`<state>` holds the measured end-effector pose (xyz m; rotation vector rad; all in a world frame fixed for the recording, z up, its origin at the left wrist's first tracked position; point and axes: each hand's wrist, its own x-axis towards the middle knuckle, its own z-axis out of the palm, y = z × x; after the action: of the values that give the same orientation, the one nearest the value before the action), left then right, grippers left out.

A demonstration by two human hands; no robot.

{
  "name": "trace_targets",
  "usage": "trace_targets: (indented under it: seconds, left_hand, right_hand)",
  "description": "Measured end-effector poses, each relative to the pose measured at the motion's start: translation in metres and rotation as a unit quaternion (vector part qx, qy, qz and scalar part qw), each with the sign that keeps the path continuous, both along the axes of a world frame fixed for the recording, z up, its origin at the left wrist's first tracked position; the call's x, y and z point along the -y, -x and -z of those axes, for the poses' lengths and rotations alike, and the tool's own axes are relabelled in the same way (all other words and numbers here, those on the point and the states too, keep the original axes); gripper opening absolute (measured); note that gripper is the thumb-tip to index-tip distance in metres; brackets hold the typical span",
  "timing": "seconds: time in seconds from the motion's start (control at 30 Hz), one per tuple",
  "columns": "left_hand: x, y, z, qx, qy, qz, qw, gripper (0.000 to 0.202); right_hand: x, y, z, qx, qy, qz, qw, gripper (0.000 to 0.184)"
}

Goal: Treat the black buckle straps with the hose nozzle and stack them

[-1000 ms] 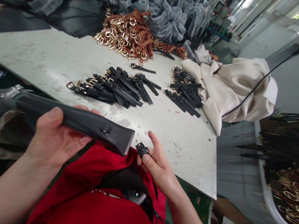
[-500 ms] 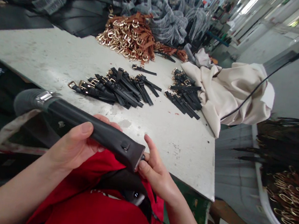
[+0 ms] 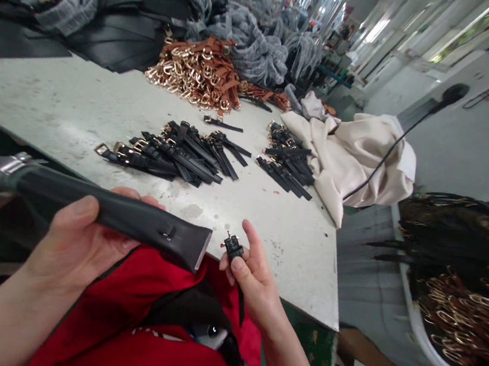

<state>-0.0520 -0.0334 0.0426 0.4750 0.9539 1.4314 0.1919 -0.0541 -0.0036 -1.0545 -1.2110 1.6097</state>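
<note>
My left hand (image 3: 84, 234) is wrapped round a black hose nozzle (image 3: 132, 216) with a flattened, wide mouth. A metal clamp (image 3: 15, 163) joins its rear end to a thicker dark hose. To the right of the mouth, and apart from it, my right hand (image 3: 254, 280) pinches a small black buckle strap (image 3: 233, 246) between thumb and fingers. The strap's tail hangs below the hand. Beyond the hands, black buckle straps (image 3: 185, 154) lie in a loose pile on the pale table (image 3: 303, 251). A smaller pile of black straps (image 3: 288, 159) lies to its right.
Brown straps with gold buckles (image 3: 200, 72) are heaped at the back, near grey wrapped bundles (image 3: 254, 40). Beige cloth (image 3: 365, 157) covers the table's right corner, crossed by a black cable (image 3: 387, 157). A grey bin (image 3: 377, 266) holding buckled straps stands right of the table.
The nozzle in my left hand has moved left, away from my right hand. The buckle strap, mostly hidden behind the mouth before, now shows in my right hand. The view has shifted slightly.
</note>
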Motion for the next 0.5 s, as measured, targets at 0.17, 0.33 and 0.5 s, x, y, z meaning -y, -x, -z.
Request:
trace_targets:
  seconds: [0.17,0.33,0.5]
  left_hand:
    - [0.0,-0.014,0.006,0.024,-0.049,0.057,0.997,0.032]
    - [-0.002,-0.024,0.015,0.049,-0.075,0.165,0.982,0.028]
    - [0.003,-0.025,0.021,0.064,-0.074,0.209,0.973,0.028]
  right_hand:
    - [0.0,0.001,0.003,0.001,0.026,-0.005,1.0,0.082]
    - [0.005,-0.003,0.007,-0.011,0.051,-0.053,0.997,0.077]
    - [0.008,-0.005,0.003,-0.008,0.064,-0.087,0.994,0.071]
